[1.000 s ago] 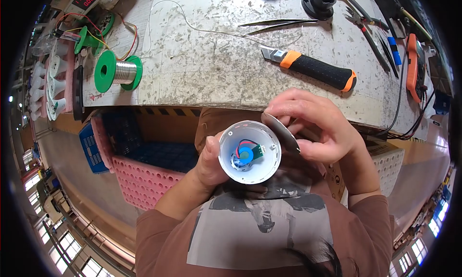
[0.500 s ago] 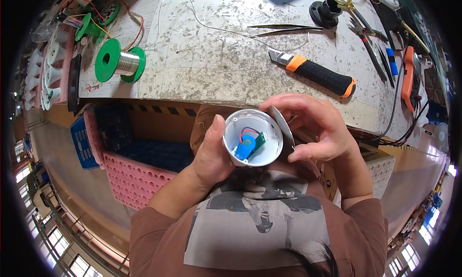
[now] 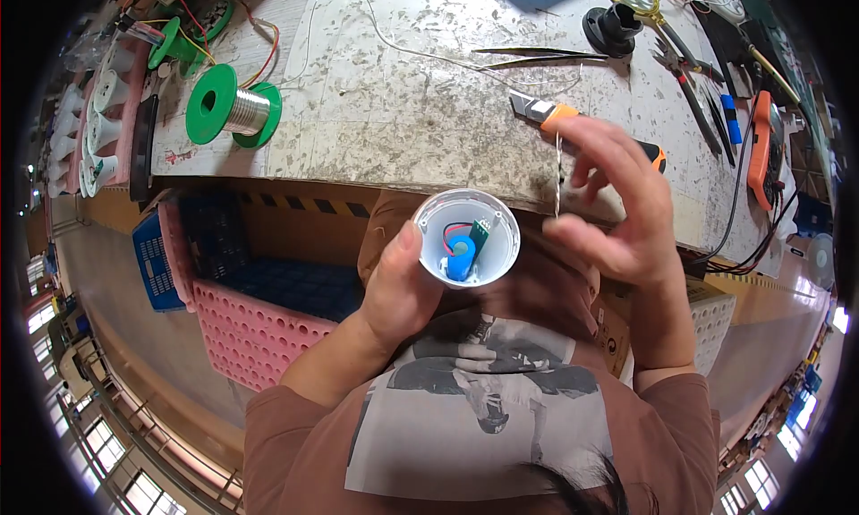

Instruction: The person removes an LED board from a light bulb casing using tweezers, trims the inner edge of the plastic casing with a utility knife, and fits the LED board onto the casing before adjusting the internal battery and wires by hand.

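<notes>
My left hand is wrapped around a white round plastic housing, its open mouth facing up toward me. Inside it sit a blue part, a small green circuit board and red and black wires. To the right, my right hand pinches a thin disc by its edges between thumb and fingers. The disc is seen edge-on and is apart from the housing. Behind that hand lies a utility knife with an orange and black handle, partly hidden by my fingers.
On the worn white bench are a green solder spool, tweezers, a black funnel-like part, pliers and an orange meter. White cones stand at the left. A pink foam-lined crate is below the bench.
My right hand has moved right and slightly up with the disc, away from the housing's rim. The disc has turned edge-on. The housing has shifted slightly up in view.
</notes>
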`<action>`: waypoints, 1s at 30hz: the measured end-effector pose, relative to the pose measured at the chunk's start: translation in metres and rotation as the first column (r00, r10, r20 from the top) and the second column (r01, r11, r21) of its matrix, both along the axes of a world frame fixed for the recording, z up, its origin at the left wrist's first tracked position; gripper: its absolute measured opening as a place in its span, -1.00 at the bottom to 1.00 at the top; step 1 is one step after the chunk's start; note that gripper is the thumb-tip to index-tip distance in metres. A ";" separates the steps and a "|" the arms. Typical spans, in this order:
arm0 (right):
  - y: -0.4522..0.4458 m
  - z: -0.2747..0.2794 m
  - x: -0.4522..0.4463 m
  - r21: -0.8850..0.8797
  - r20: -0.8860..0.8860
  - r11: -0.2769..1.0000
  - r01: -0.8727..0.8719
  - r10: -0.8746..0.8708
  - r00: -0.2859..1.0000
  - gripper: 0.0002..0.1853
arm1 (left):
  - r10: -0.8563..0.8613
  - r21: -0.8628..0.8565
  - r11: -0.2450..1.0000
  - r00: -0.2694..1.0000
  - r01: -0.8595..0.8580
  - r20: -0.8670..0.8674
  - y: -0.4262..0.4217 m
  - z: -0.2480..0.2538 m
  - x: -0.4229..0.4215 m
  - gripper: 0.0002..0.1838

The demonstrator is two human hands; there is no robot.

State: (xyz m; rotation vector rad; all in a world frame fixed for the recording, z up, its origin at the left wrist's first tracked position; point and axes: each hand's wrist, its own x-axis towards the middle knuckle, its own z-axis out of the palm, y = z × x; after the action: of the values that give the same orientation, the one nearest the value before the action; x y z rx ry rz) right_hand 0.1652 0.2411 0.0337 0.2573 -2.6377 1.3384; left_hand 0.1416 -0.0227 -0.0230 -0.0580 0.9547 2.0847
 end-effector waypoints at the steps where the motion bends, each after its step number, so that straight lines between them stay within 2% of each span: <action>1: 0.000 -0.002 -0.003 0.171 -0.099 0.984 0.046 -0.029 0.995 -0.24 | -0.005 -0.086 0.996 0.991 -0.006 -0.130 0.001 0.008 -0.001 -0.04; 2: -0.001 -0.004 -0.007 0.332 -0.201 0.937 0.108 -0.041 0.979 -0.27 | -0.022 -0.169 0.985 0.966 -0.023 -0.258 0.002 0.013 -0.001 -0.04; 4: -0.005 -0.008 -0.007 0.395 -0.179 0.911 0.115 -0.046 0.983 -0.34 | -0.017 -0.101 0.995 0.961 -0.012 -0.278 0.002 0.013 -0.002 0.00; 6: -0.008 -0.008 -0.008 0.456 -0.156 0.882 0.116 -0.049 0.987 -0.40 | 0.035 -0.073 0.995 0.920 -0.069 -0.390 0.004 0.013 -0.001 0.02; 8: -0.014 -0.006 -0.008 0.406 -0.227 0.895 0.187 -0.099 0.969 -0.56 | 0.049 -0.105 0.989 0.901 -0.104 -0.432 0.004 0.011 0.002 0.04; 9: -0.017 -0.006 -0.007 0.404 -0.228 0.896 0.185 -0.098 0.969 -0.56 | 0.058 -0.135 0.981 0.879 -0.137 -0.473 0.004 0.010 0.003 0.06; 10: -0.021 -0.006 -0.004 0.264 -0.232 0.954 0.139 -0.077 0.970 -0.61 | 0.057 -0.138 0.981 0.879 -0.138 -0.473 0.002 0.006 0.003 0.06; 11: -0.025 -0.005 0.000 0.118 -0.238 0.989 0.090 -0.060 0.969 -0.66 | 0.018 -0.213 0.963 0.826 -0.167 -0.564 0.000 0.002 0.004 0.08; 12: -0.030 0.003 0.002 0.087 -0.196 0.995 0.048 -0.030 0.980 -0.73 | -0.030 -0.282 0.938 0.764 -0.201 -0.645 -0.001 -0.001 0.004 0.10; 13: -0.033 0.007 0.002 0.096 -0.185 0.995 -0.003 0.021 0.982 -0.73 | -0.035 -0.283 0.939 0.765 -0.195 -0.644 -0.001 -0.001 0.004 0.10; 14: -0.035 0.009 0.003 0.105 -0.174 0.993 -0.054 0.072 0.982 -0.73 | -0.061 -0.305 0.924 0.701 -0.230 -0.711 0.000 -0.001 0.003 0.09; 15: -0.039 0.007 0.004 0.083 -0.149 0.995 -0.049 0.061 0.987 -0.74 | -0.088 -0.323 0.908 0.632 -0.267 -0.770 0.002 -0.002 0.003 0.09; 16: -0.042 0.004 0.004 0.084 -0.147 0.995 -0.045 0.057 0.988 -0.74 | -0.090 -0.322 0.909 0.633 -0.263 -0.769 0.003 -0.001 0.001 0.09; 18: -0.044 -0.001 0.002 0.074 -0.171 0.996 -0.044 0.056 0.984 -0.73 | -0.138 -0.315 0.900 0.490 -0.300 -0.861 0.004 0.003 -0.002 0.06; 30: -0.045 -0.011 -0.001 0.082 -0.186 0.991 -0.104 0.117 0.975 -0.79 | -0.135 -0.293 0.899 0.432 -0.324 -0.892 0.006 0.001 -0.002 0.00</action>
State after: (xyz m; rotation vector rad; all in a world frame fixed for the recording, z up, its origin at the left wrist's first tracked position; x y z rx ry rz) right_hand 0.1644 0.1959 0.0224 0.5226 -2.5456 1.1851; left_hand 0.1397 -0.0166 -0.0222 0.9225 2.1096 1.8854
